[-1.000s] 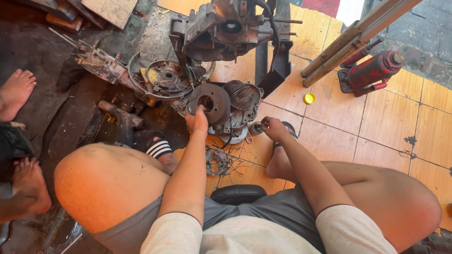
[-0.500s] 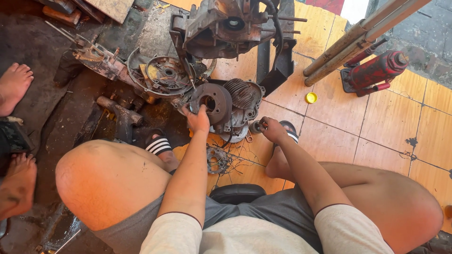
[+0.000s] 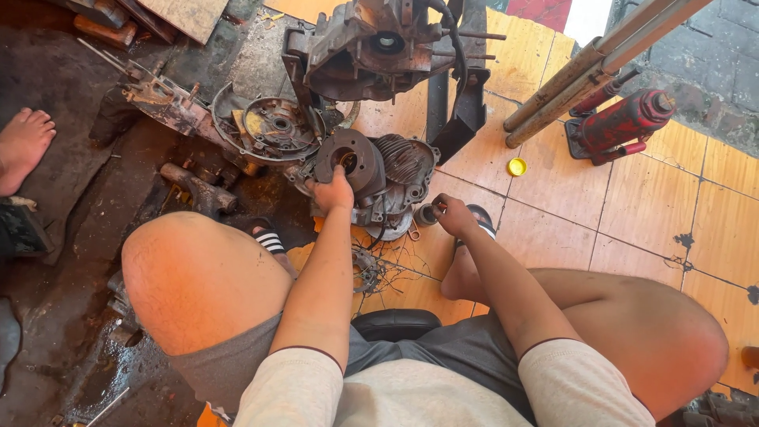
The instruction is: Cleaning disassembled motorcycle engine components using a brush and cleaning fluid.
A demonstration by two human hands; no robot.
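While I sit low on a dark stool with knees spread, the engine lies on the floor between my feet, close enough that both arms reach it without leaning. My left hand is closed over the near edge of the round drum on the engine's left face, fingers curled on the rim; judged, this grip steadies the engine against turning or sliding on the tiles. My right hand is closed at the engine's right near corner, just beside a small grey cylinder. Something small and dark shows at the fingertips, but I cannot tell what it is, nor whether it is gripped or merely touched.

Findings on the surroundings: a larger casing stands far of the engine, a black hose looping off it. A round cover plate and other greasy parts lie to the left on the dark, oily floor, apart from the cleaner tiles. A tangle of wire lies near, between my legs. A red jack and two metal tubes rest far right, well apart from the engine. A yellow cap sits alone on the tiles. Another person's bare foot shows at the left edge.
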